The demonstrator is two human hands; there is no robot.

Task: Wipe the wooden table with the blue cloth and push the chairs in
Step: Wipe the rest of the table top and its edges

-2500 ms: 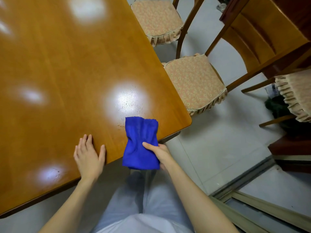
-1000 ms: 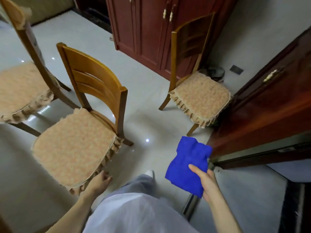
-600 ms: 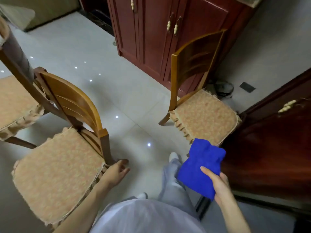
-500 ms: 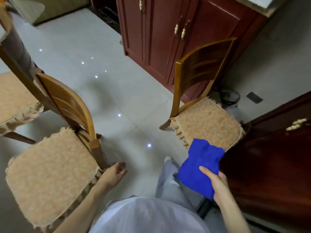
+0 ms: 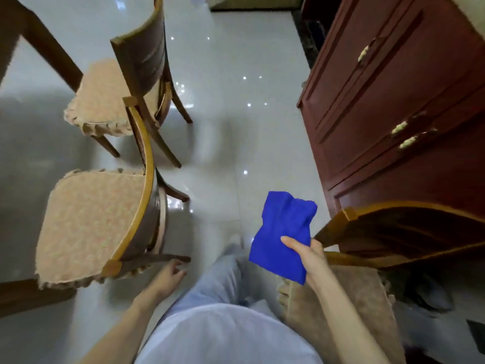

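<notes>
Head view. The blue cloth (image 5: 283,232) is pinched at its near end by the right hand (image 5: 308,257), thumb on top. It is carried in the air beside the right chair (image 5: 393,232), presumably so that 1 hand is left free for pushing. Its long axis runs away from the person, with the free end pointing forward. The left hand (image 5: 170,275), loosely curled, is placed at the near chair (image 5: 91,219); a grip cannot be confirmed.

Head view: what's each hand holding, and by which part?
Right hand pinches the blue cloth at its lower right edge, thumb on top. Left hand holds nothing, fingers loosely curled beside the near chair.
</notes>
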